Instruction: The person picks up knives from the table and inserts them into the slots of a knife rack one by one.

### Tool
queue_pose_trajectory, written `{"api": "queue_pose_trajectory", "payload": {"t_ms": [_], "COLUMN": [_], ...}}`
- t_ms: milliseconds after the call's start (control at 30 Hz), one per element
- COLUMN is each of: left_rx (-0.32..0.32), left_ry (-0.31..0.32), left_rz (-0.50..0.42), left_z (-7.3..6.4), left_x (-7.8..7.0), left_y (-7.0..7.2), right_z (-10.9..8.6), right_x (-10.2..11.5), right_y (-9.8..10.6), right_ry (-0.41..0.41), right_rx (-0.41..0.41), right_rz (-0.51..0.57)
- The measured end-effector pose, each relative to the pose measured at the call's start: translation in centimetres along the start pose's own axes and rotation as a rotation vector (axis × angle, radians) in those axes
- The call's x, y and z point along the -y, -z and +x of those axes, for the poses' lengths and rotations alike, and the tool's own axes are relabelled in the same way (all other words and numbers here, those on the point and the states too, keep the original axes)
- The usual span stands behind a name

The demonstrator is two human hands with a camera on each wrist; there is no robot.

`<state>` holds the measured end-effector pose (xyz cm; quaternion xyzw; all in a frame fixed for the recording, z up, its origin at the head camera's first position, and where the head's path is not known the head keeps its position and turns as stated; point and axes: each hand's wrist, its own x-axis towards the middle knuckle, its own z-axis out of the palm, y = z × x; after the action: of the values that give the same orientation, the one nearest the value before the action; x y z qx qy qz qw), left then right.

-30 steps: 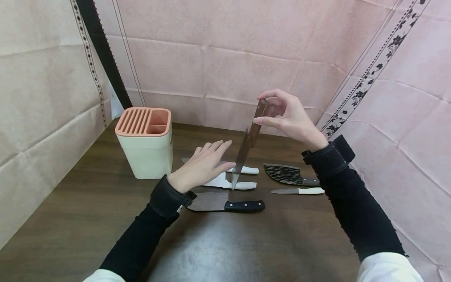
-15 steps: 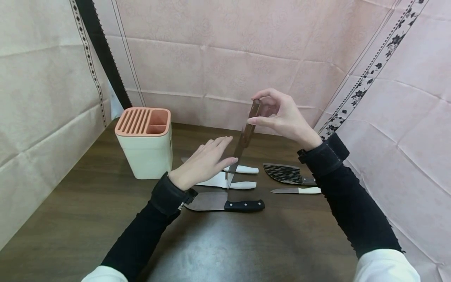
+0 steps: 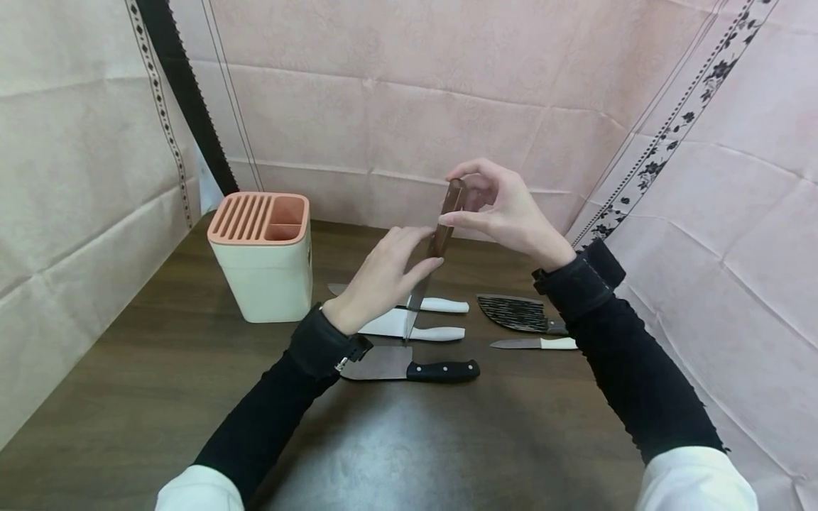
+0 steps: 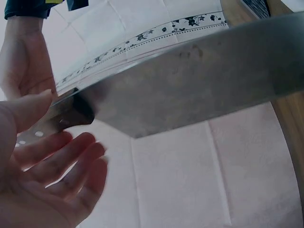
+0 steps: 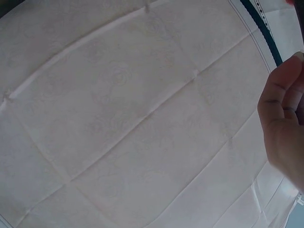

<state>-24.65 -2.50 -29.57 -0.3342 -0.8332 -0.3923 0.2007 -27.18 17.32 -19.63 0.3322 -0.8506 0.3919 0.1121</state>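
Observation:
My right hand (image 3: 505, 209) holds a kitchen knife (image 3: 452, 202) by its brown, riveted handle near the butt, blade slanting down. Its fingers also show at the edge of the right wrist view. My left hand (image 3: 383, 273) is at the lower end of the handle, thumb and fingers spread to either side. In the left wrist view the broad steel blade (image 4: 199, 80) crosses the picture, and the thumb overlaps the handle. Behind the blade, on the table, lie two white-handled knives (image 3: 441, 334) and a black-handled cleaver (image 3: 444, 372), partly hidden by my left hand.
A pale green knife block (image 3: 268, 284) with a slotted orange top stands at the left. On the right lie a black-patterned knife (image 3: 511, 313) and a small white-handled knife (image 3: 519, 344). Pink cloth (image 3: 409, 128) hangs behind the brown table (image 3: 383, 440).
My right hand has carried the kitchen knife left. My left hand has risen and moved right, its fingers reaching the handle. The other knives and the block have stayed put.

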Motion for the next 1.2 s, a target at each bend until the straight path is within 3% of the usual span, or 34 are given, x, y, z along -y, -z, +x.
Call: {"api": "queue_pose_trajectory", "payload": {"t_ms": [200, 400, 533, 667, 933, 1200], "left_rx": [-0.082, -0.08, -0.077, -0.076, -0.085, -0.085], "left_ry": [-0.035, -0.019, -0.011, 0.001, 0.03, 0.044], "left_rz": [-0.056, -0.099, -0.114, -0.122, -0.123, -0.078], "left_z": [0.6, 1.2, 1.4, 1.5, 1.7, 2.8], "left_x": [0.2, 0.3, 0.4, 0.4, 0.7, 0.6], "left_y": [-0.6, -0.5, -0.2, 0.4, 2.1, 4.4], "right_z": [0.0, 0.1, 0.1, 0.1, -0.5, -1.0], "right_x": [0.1, 0.2, 0.1, 0.0, -0.4, -1.3], "right_y": [-0.2, -0.4, -0.8, -1.1, -1.2, -1.2], "right_ry": [0.008, 0.027, 0.039, 0.036, 0.003, 0.009], "right_rx": [0.001, -0.004, -0.007, -0.008, 0.016, 0.052], "right_rz": [0.013, 0.012, 0.083, 0.131, 0.039, 0.047]}}
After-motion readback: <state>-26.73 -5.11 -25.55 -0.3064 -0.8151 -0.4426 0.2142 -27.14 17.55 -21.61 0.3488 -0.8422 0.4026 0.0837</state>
